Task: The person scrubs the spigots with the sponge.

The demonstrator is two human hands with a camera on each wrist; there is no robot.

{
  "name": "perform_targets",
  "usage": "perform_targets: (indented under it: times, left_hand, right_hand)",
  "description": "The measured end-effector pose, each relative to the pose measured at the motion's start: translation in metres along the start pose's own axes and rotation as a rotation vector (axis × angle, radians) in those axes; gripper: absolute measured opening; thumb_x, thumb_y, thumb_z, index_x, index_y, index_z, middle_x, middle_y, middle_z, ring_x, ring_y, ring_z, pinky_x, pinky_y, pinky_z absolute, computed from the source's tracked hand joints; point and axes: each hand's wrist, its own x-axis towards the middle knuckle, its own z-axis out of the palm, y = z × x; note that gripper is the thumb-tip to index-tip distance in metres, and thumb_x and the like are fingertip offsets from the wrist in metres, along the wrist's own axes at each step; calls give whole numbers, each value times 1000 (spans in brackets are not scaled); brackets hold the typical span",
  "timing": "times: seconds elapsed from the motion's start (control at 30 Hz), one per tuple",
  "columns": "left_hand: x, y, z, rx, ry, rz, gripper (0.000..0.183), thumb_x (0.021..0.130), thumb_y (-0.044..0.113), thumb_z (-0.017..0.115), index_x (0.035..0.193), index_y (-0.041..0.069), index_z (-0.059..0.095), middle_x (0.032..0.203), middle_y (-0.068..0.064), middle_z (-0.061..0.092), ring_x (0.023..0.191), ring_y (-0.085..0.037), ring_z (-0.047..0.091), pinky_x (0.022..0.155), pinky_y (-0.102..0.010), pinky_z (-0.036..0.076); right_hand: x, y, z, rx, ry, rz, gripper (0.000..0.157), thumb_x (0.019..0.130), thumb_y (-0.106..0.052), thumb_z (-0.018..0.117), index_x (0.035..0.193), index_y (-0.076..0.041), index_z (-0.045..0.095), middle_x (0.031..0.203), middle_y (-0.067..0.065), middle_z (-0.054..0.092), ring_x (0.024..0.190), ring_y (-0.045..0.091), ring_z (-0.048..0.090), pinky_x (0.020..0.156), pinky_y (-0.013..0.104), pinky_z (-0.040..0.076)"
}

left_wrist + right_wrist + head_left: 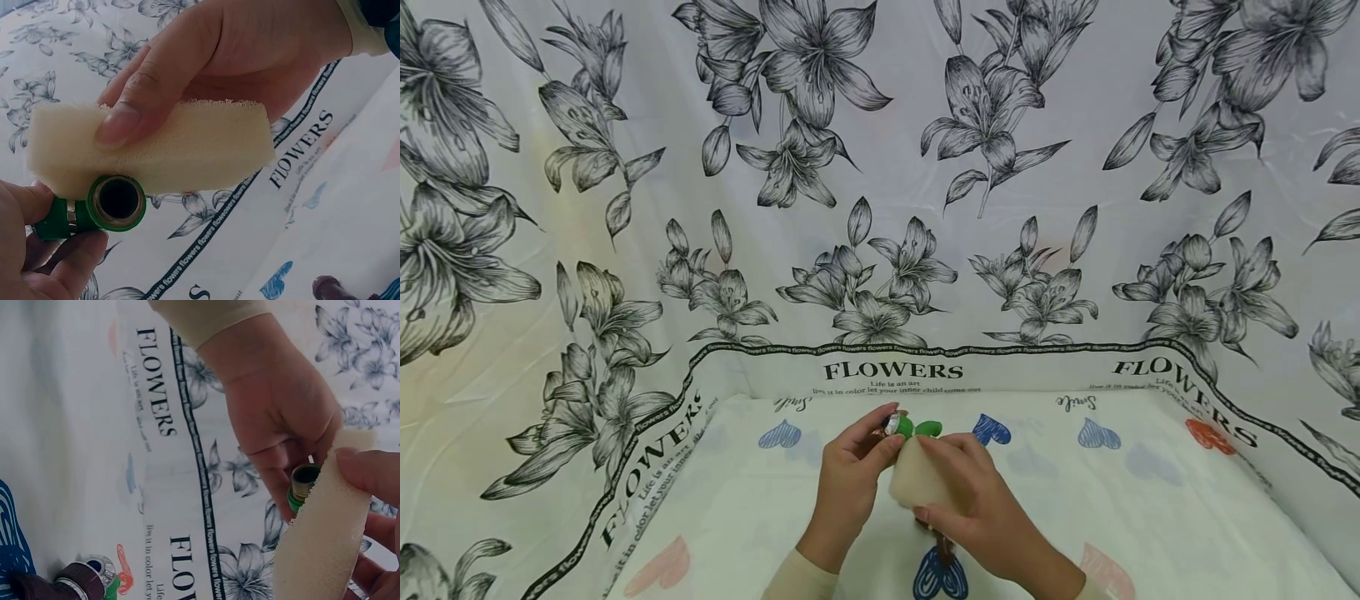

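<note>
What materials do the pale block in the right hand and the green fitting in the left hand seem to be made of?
The pale block looks like matte foam sponge: its edges are rough and porous. The green fitting seems smooth plastic, judging by its even colour. Its ridged neck has a brownish metallic sheen, so perhaps brass, though coated plastic is possible.

Sponge blocks; brown fitting seemingly below.
</note>
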Motion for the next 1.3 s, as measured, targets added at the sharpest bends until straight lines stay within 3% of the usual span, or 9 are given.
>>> perform_targets:
  times: [0.3,0.53,0.7,0.87,1.0,1.3]
  left_hand:
    - [-4,4,1,65,3,-21,42,102,5,78,143,14,72,137,-9,71,112,-30,70,95,-38,62]
    - [-3,8,0,54,-15,-13,42,102,6,79,142,12,72,136,-11,71,113,-29,70,95,-38,62]
    - [-6,6,-1,1,-76,-27,42,102,3,77,143,8,70,133,-18,69,113,-30,72,95,-43,62]
    - [-10,5,-1,-3,-140,-14,42,103,5,76,144,8,70,137,-20,68,115,-30,71,93,-44,63]
    - [-9,4,0,-7,-138,-3,41,103,5,76,143,7,70,135,-21,67,115,-30,71,94,-44,62]
    - [-5,2,2,40,-69,4,46,105,4,73,149,12,66,124,-21,64,111,-28,71,92,-41,63]
  right_hand:
    - [2,1,-3,-68,9,53,73,92,-23,92,156,-31,60,140,-4,49,125,28,50,95,46,59]
    - [4,4,-6,-67,29,24,75,91,-18,93,157,-29,59,140,-3,50,123,29,51,92,45,60]
    - [8,10,-15,-78,114,25,74,92,-14,91,158,-19,58,137,3,52,120,31,53,88,46,60]
    - [11,17,-24,-54,169,100,72,96,-16,87,160,-13,55,138,7,52,119,30,54,88,46,58]
    - [8,19,-23,-26,154,121,72,96,-19,87,160,-15,55,137,6,52,116,30,54,87,41,58]
    - [-2,3,-6,-3,55,44,72,96,-23,88,160,-23,56,136,-1,50,118,30,52,88,38,57]
